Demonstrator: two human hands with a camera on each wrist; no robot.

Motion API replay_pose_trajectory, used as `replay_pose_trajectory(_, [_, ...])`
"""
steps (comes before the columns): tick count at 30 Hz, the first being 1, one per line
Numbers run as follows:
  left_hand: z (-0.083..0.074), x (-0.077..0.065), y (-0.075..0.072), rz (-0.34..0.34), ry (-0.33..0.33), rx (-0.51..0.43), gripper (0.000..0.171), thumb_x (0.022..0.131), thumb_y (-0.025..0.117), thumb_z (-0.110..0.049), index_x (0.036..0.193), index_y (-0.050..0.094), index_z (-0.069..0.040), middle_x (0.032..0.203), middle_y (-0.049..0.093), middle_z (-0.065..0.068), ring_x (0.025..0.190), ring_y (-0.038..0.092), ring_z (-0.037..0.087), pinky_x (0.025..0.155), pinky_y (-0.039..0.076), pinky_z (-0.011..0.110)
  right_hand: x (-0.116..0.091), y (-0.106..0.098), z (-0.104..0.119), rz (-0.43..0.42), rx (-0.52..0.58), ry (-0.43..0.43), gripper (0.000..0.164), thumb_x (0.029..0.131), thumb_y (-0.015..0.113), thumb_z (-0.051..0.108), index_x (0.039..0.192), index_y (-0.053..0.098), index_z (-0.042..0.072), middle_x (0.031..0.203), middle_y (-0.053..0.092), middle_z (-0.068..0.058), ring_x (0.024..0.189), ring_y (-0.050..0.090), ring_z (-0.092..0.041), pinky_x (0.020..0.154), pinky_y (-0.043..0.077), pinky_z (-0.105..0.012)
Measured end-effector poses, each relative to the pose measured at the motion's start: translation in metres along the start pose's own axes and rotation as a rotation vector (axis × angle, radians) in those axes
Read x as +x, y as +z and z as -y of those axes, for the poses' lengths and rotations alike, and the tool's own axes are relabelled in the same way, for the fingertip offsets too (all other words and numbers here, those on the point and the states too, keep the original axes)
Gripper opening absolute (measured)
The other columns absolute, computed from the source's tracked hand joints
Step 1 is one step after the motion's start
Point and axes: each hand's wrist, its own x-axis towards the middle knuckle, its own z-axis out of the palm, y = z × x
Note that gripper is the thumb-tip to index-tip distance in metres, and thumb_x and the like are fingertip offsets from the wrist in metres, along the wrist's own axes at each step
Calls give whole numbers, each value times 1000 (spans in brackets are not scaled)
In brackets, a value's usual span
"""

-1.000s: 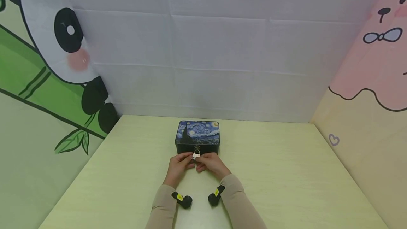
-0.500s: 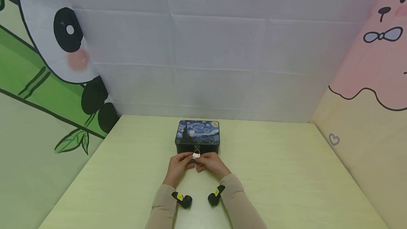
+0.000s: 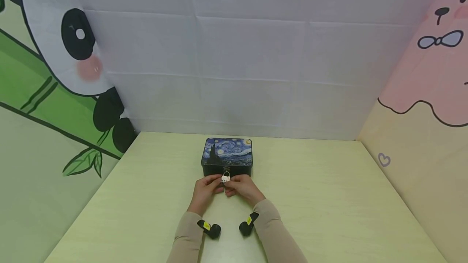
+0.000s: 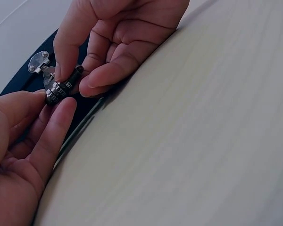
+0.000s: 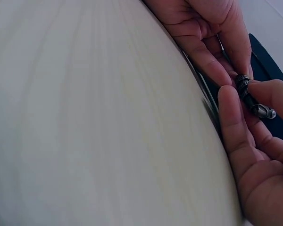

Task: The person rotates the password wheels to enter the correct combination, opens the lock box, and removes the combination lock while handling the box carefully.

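Note:
A combination padlock (image 3: 226, 178) with a pale face and a shackle hangs at the latch on the front of a dark tin box (image 3: 227, 152), whose lid carries a swirling blue night-sky picture. From the left, my left hand (image 3: 203, 193) pinches one end of the lock. My right hand (image 3: 247, 189) holds the opposite end between thumb and finger. In the left wrist view, number dials show along the padlock (image 4: 60, 89), close to the silver latch (image 4: 39, 61). A silver knob sticks out of the padlock (image 5: 249, 98) in the right wrist view.
The box stands on a pale wooden table (image 3: 314, 198) towards its back edge. Behind it hangs a white cloth (image 3: 252, 52). Painted walls flank the table, and a black wrist camera (image 3: 213, 231) sits on each sleeve.
The padlock's pale face has tilted slightly upward between my fingers. Both hands and the box stay in place.

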Motion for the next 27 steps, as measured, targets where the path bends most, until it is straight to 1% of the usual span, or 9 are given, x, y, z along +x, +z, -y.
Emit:
replay_pose_trajectory(7, [0,1,0,-1,2,0,23,97,58,6,115,61,20,104,69,21,81,70,12,71,62,27,0,-1,1,-6,-8,10,17,95,62,-3,102,64,-18,76,68,-10,63,66,-12,67,62,-30])
replay_pose_trajectory(11, [0,1,0,-7,2,7,23,97,57,7,115,62,20,103,69,21,80,70,13,70,62,27,1,-1,0,-25,-7,29,24,97,63,7,102,66,-15,76,69,-11,62,67,-13,67,62,-32])
replay_pose_trajectory(13, [0,1,0,-9,1,18,23,97,57,6,115,62,20,104,69,21,80,70,14,70,62,27,2,-1,-1,-40,13,50,28,99,60,13,101,66,-14,74,68,-11,61,66,-14,65,62,-31])
replay_pose_trajectory(16, [0,1,0,-13,-9,26,24,98,58,4,116,62,18,106,69,20,82,70,15,71,62,27,3,-1,-2,-56,39,74,33,101,55,18,100,65,-14,70,65,-10,60,66,-14,62,62,-30])
replay_pose_trajectory(19, [0,1,0,-11,-8,20,24,98,58,4,116,62,19,107,69,20,83,70,16,71,62,27,3,0,-1,-55,39,73,33,101,55,17,97,65,-14,69,64,-9,59,65,-14,61,61,-29])
replay_pose_trajectory(24, [1,1,-1,-13,-5,11,24,98,57,6,116,61,20,106,69,22,80,70,14,70,62,26,1,1,1,-39,25,48,28,98,61,12,92,66,-15,68,65,-9,57,65,-13,60,61,-28])
replay_pose_trajectory(27, [1,1,-1,-15,-5,17,24,98,57,6,117,61,20,106,69,23,79,70,13,70,62,26,0,1,1,-27,12,34,25,97,62,8,94,66,-16,71,66,-11,57,65,-13,61,61,-29])
